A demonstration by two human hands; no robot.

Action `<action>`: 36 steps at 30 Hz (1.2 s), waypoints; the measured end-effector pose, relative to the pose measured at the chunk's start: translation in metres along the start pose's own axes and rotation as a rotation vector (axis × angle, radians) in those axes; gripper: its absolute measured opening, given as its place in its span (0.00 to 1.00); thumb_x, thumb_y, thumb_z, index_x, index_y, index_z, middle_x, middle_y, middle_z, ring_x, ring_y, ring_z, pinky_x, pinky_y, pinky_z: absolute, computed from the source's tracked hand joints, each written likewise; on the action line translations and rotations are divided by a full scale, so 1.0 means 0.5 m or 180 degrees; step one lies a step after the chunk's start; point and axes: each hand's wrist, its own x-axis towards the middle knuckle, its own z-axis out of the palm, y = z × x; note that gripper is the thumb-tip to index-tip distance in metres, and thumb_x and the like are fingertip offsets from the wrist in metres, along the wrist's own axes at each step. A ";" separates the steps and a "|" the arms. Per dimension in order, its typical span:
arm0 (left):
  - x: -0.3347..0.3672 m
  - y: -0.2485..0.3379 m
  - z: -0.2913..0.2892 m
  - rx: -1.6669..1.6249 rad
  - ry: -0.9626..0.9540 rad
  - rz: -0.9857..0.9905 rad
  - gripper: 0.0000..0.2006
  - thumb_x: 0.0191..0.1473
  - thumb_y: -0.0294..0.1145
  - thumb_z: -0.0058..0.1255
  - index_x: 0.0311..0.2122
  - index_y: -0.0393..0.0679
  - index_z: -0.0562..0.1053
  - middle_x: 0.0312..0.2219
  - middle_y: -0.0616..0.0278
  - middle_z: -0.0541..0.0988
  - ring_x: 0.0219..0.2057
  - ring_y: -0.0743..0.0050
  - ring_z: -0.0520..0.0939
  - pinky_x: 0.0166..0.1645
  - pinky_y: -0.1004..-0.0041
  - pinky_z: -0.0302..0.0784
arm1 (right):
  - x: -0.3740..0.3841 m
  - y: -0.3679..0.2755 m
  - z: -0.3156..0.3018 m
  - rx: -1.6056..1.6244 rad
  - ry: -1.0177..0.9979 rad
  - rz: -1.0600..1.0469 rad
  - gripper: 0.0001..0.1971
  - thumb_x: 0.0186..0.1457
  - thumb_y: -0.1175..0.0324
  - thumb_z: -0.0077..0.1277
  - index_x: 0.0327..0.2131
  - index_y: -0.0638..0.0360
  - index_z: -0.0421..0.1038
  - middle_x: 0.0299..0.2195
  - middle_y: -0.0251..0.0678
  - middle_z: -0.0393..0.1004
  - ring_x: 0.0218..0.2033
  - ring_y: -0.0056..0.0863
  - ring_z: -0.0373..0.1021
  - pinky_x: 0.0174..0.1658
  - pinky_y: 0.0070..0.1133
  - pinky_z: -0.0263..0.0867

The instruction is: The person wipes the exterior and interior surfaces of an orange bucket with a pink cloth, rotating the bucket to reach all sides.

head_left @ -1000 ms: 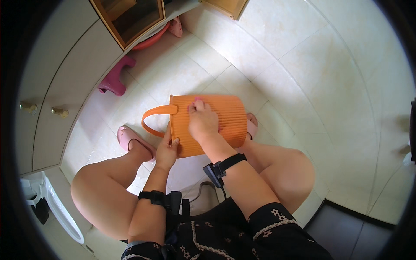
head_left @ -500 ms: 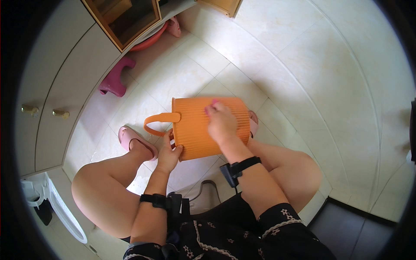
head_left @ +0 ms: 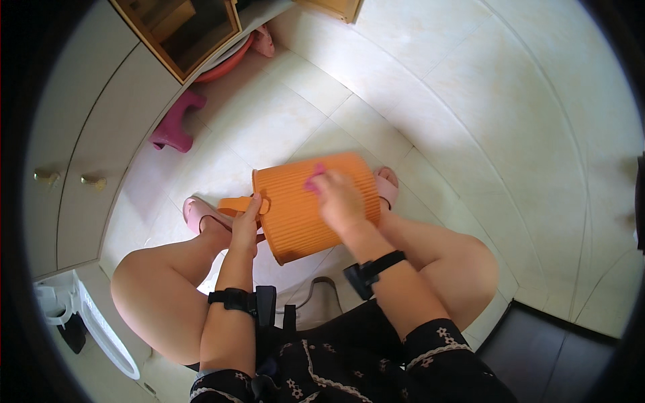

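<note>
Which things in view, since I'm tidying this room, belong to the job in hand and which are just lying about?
In use:
orange ribbed bucket, left hand by its handle
small pink item, in right hand

Lying about:
magenta stool
red basin

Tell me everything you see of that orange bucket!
The orange bucket looks like plastic, with ribbed sides, a rim and a strap-like handle. It is tipped sideways in front of the person, rim end leftward; its inside is hidden. The left grip holds it near the handle; the right grip has a pink cloth against it.
</note>
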 end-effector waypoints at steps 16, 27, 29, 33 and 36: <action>-0.003 0.002 -0.005 0.0182 0.0133 0.0075 0.34 0.49 0.63 0.51 0.50 0.42 0.68 0.41 0.64 0.73 0.42 0.70 0.74 0.40 0.61 0.75 | -0.051 -0.140 0.066 0.0320 0.0161 -0.0180 0.10 0.49 0.72 0.46 0.37 0.51 0.71 0.37 0.36 0.69 0.37 0.39 0.67 0.38 0.32 0.67; -0.017 0.027 0.015 0.0178 0.0331 0.0366 0.32 0.53 0.58 0.51 0.50 0.37 0.68 0.41 0.61 0.75 0.41 0.72 0.76 0.42 0.73 0.72 | -0.117 0.053 -0.001 -0.0313 0.1020 0.0837 0.15 0.44 0.76 0.48 0.39 0.49 0.70 0.38 0.38 0.68 0.41 0.42 0.66 0.40 0.35 0.66; -0.014 0.022 0.004 0.0038 0.0347 0.0351 0.31 0.54 0.56 0.51 0.50 0.35 0.69 0.43 0.60 0.75 0.42 0.72 0.76 0.44 0.76 0.71 | -0.131 -0.013 0.027 -0.0059 0.0703 0.0197 0.15 0.44 0.77 0.49 0.38 0.49 0.71 0.38 0.35 0.69 0.39 0.41 0.67 0.39 0.34 0.66; 0.000 0.011 -0.006 -0.0144 0.0175 0.0483 0.31 0.54 0.56 0.51 0.50 0.36 0.68 0.44 0.60 0.75 0.43 0.73 0.76 0.45 0.76 0.70 | -0.131 -0.067 0.025 0.0221 0.0381 0.0158 0.13 0.43 0.76 0.51 0.35 0.49 0.74 0.36 0.32 0.70 0.38 0.39 0.68 0.38 0.32 0.67; 0.002 0.005 0.021 -0.0008 0.0251 0.0424 0.31 0.54 0.56 0.51 0.50 0.36 0.68 0.44 0.59 0.74 0.42 0.73 0.76 0.45 0.76 0.70 | -0.136 0.005 0.003 -0.0195 0.1037 0.0632 0.12 0.44 0.76 0.51 0.33 0.49 0.76 0.35 0.29 0.71 0.38 0.36 0.68 0.36 0.30 0.68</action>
